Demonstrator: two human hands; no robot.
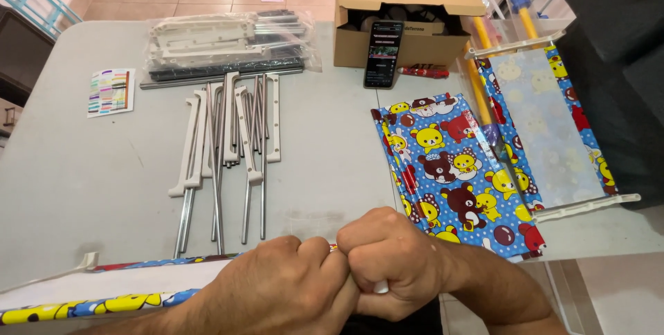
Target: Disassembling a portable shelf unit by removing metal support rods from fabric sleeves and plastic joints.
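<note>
Both fists are balled up tight at the near edge of the table (69, 190), knuckles pressed together. The left hand (287, 286) is clenched over the end of a long strip of cartoon-bear fabric (104, 285) that runs off to the left along the table edge, blue and yellow borders with a white middle. The right hand (391, 262) is closed too, and a small white plastic piece (381, 286) peeks out beneath its fingers, right where the two hands meet. Just beyond the right hand lies a folded sheet of the same bear-print fabric (449, 169), flat on the tabletop. Beside it, further right, a finished fabric shelf panel (546, 127) sits stretched between white end bars, with yellow poles (477, 65) next to it. Ahead of the left hand, a loose cluster of metal rods and white plastic brackets (228, 141) spreads out. Behind those, a clear bag of more parts (221, 44). At the far side, an open cardboard box (404, 17) with a phone (384, 55) leaning against it, and a colourful sticker sheet (111, 91) far left.
</note>
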